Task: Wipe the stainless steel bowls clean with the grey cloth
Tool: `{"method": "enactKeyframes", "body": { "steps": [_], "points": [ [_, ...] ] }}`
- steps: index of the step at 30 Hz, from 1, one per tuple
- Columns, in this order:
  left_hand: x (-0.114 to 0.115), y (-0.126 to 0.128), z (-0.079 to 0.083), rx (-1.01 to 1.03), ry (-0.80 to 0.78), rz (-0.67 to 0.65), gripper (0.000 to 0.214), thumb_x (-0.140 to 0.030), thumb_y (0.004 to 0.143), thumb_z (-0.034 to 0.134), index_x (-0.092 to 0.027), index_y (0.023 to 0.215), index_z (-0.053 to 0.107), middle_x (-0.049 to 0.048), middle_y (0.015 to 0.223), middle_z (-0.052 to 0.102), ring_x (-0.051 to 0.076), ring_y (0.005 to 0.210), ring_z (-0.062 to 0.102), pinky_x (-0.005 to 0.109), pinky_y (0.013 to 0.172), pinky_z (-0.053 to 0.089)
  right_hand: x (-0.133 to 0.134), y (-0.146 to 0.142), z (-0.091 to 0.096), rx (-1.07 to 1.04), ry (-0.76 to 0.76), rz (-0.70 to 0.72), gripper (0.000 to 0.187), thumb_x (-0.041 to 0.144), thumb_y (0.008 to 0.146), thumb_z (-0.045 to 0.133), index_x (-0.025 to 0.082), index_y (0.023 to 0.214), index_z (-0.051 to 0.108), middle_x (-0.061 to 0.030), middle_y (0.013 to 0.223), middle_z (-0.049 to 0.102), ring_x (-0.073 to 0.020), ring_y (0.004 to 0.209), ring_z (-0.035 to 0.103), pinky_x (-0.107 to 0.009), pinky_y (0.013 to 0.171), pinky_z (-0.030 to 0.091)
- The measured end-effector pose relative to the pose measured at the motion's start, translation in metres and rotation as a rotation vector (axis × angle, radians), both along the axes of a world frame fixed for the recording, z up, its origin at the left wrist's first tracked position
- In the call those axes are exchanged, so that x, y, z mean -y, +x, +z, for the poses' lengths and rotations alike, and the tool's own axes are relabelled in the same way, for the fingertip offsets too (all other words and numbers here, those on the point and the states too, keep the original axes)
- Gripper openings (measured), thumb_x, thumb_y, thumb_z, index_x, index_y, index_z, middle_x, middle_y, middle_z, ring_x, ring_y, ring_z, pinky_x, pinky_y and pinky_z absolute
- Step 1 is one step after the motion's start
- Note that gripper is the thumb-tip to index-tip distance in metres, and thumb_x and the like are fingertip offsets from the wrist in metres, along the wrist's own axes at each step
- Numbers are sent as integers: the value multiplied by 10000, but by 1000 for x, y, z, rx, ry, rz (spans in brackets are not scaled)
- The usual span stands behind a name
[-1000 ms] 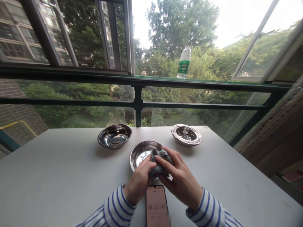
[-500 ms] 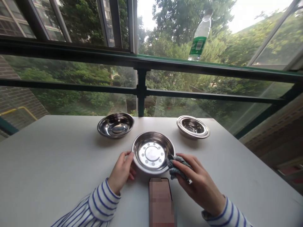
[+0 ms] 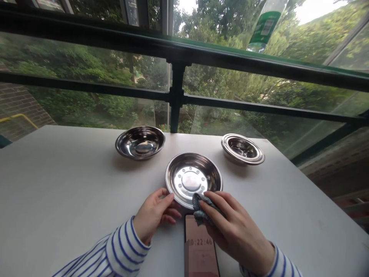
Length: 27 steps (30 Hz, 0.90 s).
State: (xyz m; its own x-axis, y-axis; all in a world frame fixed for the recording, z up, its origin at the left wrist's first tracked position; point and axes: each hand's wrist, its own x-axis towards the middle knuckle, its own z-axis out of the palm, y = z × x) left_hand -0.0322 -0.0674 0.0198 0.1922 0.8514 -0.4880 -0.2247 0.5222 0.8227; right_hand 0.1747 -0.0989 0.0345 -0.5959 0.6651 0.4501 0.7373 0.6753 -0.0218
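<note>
A shiny steel bowl (image 3: 191, 181) with a ring of round dimples in its base stands in the middle of the table. My left hand (image 3: 155, 211) grips its near-left rim, thumb on the edge and the other fingers below. In my right hand (image 3: 230, 223) is a crumpled dark patterned cloth (image 3: 200, 207), pressed on the bowl's near-right rim. Just under the cloth lies a phone (image 3: 200, 250) with a timer on its screen, partly covered by my right hand.
Another steel bowl (image 3: 140, 143) stands at the back left of the white table (image 3: 72, 184), and a wide-rimmed steel bowl (image 3: 243, 149) at the back right. Behind runs a dark green railing (image 3: 115, 42) with a plastic bottle (image 3: 265, 27) on it.
My right hand has slid the cloth along the bowl's rim, from the right side towards the near edge. My left hand stays at the rim. The view has tilted down.
</note>
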Motion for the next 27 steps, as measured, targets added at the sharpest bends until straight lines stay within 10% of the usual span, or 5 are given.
{"method": "enactKeyframes", "body": {
  "steps": [27],
  "points": [
    [-6,4,-9,-81,144,92,256,-363,648,632,-159,690,485,-4,506,626,94,427,539,177,370,352,-8,-40,-3,100,115,130,260,106,895,420,57,1050,622,-173,1132,595,-271,1040,532,-407,828,524]
  ]
}}
